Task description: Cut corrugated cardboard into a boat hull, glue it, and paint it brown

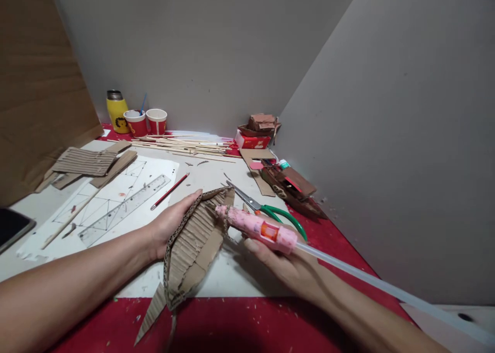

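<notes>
My left hand (170, 224) grips a curved piece of corrugated cardboard (193, 247) from behind, thumb along its upper edge, holding it upright over the table. My right hand (282, 265) is closed around a pink glue gun (257, 228) with a long clear glue stick (386, 291) trailing out of its back toward the lower right. The gun's nozzle touches the cardboard's upper right edge. Green-handled scissors (270, 211) lie on the table just behind the gun.
A clear ruler (124, 209) and red pencil (169, 191) lie on a drawn paper sheet (116, 188). Cardboard scraps (87, 162), wooden sticks (181, 145), two red cups (146, 122), a yellow bottle (116, 111) and a brown cardboard model (290, 185) sit farther back. A phone (11, 226) lies left. Grey walls close in behind and right.
</notes>
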The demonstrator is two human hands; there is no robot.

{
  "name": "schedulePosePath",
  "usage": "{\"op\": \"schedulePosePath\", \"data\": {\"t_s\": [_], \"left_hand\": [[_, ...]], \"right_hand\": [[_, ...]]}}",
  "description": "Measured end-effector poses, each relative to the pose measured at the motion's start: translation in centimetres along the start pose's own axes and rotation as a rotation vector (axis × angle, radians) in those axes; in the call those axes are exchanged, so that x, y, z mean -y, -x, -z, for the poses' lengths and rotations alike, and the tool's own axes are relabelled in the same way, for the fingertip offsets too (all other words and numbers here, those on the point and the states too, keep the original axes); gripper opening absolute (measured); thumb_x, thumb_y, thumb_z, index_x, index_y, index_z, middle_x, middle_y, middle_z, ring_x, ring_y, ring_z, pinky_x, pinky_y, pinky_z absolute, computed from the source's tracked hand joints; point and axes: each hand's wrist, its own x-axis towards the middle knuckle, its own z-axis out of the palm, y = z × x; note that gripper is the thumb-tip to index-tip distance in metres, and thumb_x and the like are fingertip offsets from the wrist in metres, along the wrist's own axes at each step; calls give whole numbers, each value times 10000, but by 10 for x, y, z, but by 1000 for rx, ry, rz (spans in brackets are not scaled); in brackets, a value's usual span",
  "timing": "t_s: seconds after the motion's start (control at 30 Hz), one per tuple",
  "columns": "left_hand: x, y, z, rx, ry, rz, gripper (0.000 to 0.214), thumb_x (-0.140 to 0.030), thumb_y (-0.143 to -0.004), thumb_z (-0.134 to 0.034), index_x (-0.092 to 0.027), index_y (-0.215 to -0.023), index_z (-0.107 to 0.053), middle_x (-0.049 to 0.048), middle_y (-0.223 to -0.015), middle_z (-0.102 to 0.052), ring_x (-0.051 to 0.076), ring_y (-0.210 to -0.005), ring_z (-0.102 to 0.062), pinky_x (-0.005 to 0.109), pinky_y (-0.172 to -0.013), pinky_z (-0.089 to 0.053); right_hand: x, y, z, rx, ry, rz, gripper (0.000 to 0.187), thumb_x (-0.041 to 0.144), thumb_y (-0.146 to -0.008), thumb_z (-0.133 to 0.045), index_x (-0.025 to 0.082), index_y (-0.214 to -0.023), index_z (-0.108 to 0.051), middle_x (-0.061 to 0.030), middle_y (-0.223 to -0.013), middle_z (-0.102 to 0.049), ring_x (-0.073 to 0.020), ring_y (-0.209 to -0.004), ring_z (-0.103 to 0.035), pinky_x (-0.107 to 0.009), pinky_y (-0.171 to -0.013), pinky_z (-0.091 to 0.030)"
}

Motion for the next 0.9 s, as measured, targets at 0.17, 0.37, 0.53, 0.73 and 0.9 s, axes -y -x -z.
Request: {"op": "schedulePosePath", "data": {"t_s": [0.17,0.37,0.53,0.73,0.9], "left_hand": [[0,3,-4,-51,10,-41,500,-502,-953,-432,-107,-897,-734,81,-681,-751,171,-568,-667,263,-614,-526],[-6,13,-10,-96,-37,-183,479,-571,-877,-536,-139,-917,-740,84,-760,-767,191,-644,-696,294,-664,-555],[-4,4,-7,-248,-371,-325,245,-339,-842,-620,-124,-858,-734,113,-813,-763,218,-727,-709,334,-721,-554],[-9,-6,-1,-426,-615,-642,368,-318,-718,-773,-159,-1044,-707,129,-1135,-701,279,-1029,-640,394,-937,-464],[-4,16,-15,-532,-710,-853,291,-379,-787,-714,-204,-1016,-674,80,-1067,-688,235,-976,-615,344,-834,-477]], "right_hand": [[-5,9,1,-56,-111,-112,341,519,-885,-572,235,-737,-687,-29,-603,-635,-214,-625,-636,-313,-608,-538],[-9,13,4,-180,-498,-422,498,671,-810,-587,186,-712,-639,-21,-582,-581,-143,-487,-516,-256,-417,-420],[-8,8,6,-226,-689,-508,543,720,-741,-629,178,-766,-637,-3,-573,-559,-122,-477,-485,-229,-388,-371],[-14,15,2,-186,-572,-396,487,645,-854,-556,179,-743,-648,17,-522,-501,-132,-496,-485,-247,-424,-387],[-1,13,7,-287,-274,-137,323,506,-908,-549,218,-969,-682,-39,-730,-661,-192,-663,-622,-301,-584,-529]]}}
